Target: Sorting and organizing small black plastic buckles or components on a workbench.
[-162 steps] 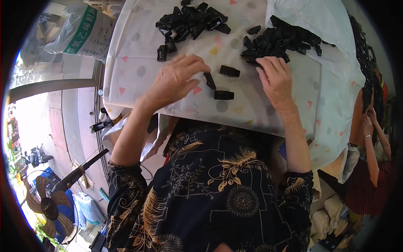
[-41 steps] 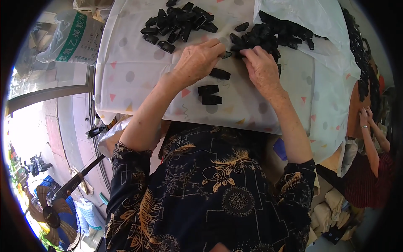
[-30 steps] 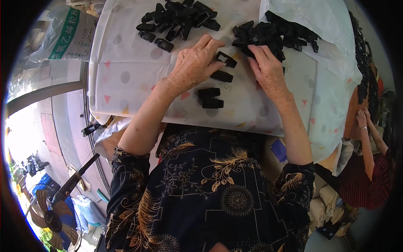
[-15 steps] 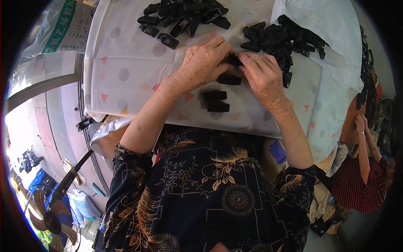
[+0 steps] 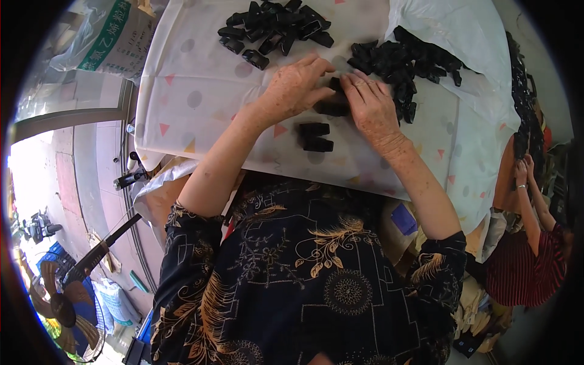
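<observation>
My left hand (image 5: 297, 86) hovers over the table with its thumb and fingers apart, just left of a small black plastic part (image 5: 336, 84). My right hand (image 5: 372, 103) has its fingers closed against that part from the right; its exact shape is partly hidden. Directly below, another black plastic part (image 5: 332, 109) lies close to the right hand's fingers. Nearer to me, two black plastic parts (image 5: 316, 137) rest one below the other. A loose pile of black hollow parts (image 5: 277, 27) lies far left, and a second pile of black parts (image 5: 395, 61) lies beyond my right hand.
A pale patterned cloth (image 5: 213, 131) covers the table. A white plastic bag (image 5: 468, 36) spreads over its far right corner. At lower left stands a fan (image 5: 64, 307), and a printed sack (image 5: 115, 42) is at upper left. Another person (image 5: 526, 264) works at the right.
My left thumb and fingers have spread and come away from the small part, while my right fingers stay against it. The whole view has shifted slightly.
</observation>
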Tool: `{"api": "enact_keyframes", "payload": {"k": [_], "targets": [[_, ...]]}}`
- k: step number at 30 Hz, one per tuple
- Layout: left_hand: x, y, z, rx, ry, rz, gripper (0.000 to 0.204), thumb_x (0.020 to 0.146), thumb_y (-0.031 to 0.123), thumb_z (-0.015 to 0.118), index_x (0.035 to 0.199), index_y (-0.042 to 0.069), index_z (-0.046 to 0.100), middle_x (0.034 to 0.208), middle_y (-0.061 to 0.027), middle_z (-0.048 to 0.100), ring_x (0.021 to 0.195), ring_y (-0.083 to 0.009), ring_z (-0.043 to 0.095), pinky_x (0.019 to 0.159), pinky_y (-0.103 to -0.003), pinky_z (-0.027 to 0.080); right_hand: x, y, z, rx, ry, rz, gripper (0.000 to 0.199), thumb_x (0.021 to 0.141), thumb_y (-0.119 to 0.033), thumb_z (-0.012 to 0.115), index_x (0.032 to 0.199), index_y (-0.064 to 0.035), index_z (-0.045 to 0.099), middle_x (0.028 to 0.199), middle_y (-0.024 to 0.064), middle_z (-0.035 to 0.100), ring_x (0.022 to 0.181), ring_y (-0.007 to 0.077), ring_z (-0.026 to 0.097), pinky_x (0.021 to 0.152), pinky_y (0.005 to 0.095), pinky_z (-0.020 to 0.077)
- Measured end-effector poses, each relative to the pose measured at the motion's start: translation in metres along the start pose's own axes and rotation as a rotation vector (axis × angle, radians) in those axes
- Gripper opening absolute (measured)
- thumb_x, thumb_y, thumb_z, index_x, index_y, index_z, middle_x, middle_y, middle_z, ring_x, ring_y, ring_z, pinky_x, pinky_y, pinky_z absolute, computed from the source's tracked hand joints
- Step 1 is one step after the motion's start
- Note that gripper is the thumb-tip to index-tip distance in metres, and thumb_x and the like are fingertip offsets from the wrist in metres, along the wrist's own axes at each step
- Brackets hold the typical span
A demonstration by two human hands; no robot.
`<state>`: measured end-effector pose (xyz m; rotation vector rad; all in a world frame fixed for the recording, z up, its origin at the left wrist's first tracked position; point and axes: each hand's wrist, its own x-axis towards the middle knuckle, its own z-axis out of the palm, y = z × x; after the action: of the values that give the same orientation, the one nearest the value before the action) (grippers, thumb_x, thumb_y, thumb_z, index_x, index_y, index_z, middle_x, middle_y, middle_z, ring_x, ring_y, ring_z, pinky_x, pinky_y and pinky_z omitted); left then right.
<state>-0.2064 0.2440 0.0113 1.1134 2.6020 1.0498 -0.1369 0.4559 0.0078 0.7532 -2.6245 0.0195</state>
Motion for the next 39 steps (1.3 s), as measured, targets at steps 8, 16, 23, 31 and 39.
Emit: {"api": "enact_keyframes", "payload": {"k": [8, 16, 23, 31, 39], "targets": [[-0.078, 0.048, 0.022, 0.28, 0.143, 0.083, 0.043, 0.077, 0.026, 0.075, 0.117, 0.016, 0.061, 0.12, -0.0075, 0.061, 0.111, -0.0276, 0.059, 0.091, -0.044, 0.048, 0.017, 0.014, -0.024, 0.86, -0.276, 0.115, 0.052, 0.084, -0.006, 0.071, 0.134, -0.013, 0.059, 0.136, 0.0113, 0.054, 0.119, 0.0327, 0.055, 0.1, 0.0412, 0.0477], [-0.112, 0.044, 0.013, 0.261, 0.249, 0.076, 0.037, 0.08, 0.016, 0.072, 0.116, 0.014, 0.062, 0.116, -0.0099, 0.057, 0.113, -0.0297, 0.056, 0.093, -0.044, 0.048, 0.013, -0.046, 0.005, 0.816, -0.037, 0.089, 0.046, 0.082, 0.006, 0.065, 0.127, -0.0074, 0.062, 0.12, 0.0132, 0.057, 0.111, 0.0318, 0.058, 0.093, 0.0384, 0.0492], [-0.26, 0.013, -0.077, -0.076, -0.009, -0.532, 0.034, 0.085, 0.017, 0.065, 0.118, 0.009, 0.063, 0.116, -0.0173, 0.061, 0.112, -0.0376, 0.058, 0.096, -0.045, 0.048, 0.069, -0.166, -0.001, 1.334, -0.329, -0.173, 0.042, 0.083, -0.006, 0.071, 0.124, -0.0046, 0.063, 0.12, 0.0159, 0.059, 0.111, 0.0311, 0.06, 0.094, 0.0375, 0.0503], [-0.292, 0.006, -0.073, 0.317, -0.489, -0.99, 0.029, 0.09, 0.028, 0.064, 0.111, 0.007, 0.063, 0.105, -0.0178, 0.067, 0.1, -0.038, 0.065, 0.084, -0.048, 0.051, 0.044, -0.228, 0.053, 0.946, -0.34, -0.462, 0.043, 0.082, -0.014, 0.075, 0.12, -0.0032, 0.06, 0.118, 0.019, 0.057, 0.111, 0.0359, 0.061, 0.096, 0.0422, 0.0502], [-0.111, -0.019, -0.066, 0.134, 0.264, -0.271, 0.026, 0.089, 0.012, 0.063, 0.115, 0.011, 0.062, 0.114, -0.0093, 0.062, 0.098, -0.0346, 0.064, 0.079, -0.044, 0.052, -0.016, -0.103, -0.044, 1.015, 0.077, 0.314, 0.02, 0.087, 0.004, 0.067, 0.106, -0.0022, 0.065, 0.095, 0.0091, 0.063, 0.079, 0.0207, 0.061, 0.069, 0.0288, 0.05]]}}
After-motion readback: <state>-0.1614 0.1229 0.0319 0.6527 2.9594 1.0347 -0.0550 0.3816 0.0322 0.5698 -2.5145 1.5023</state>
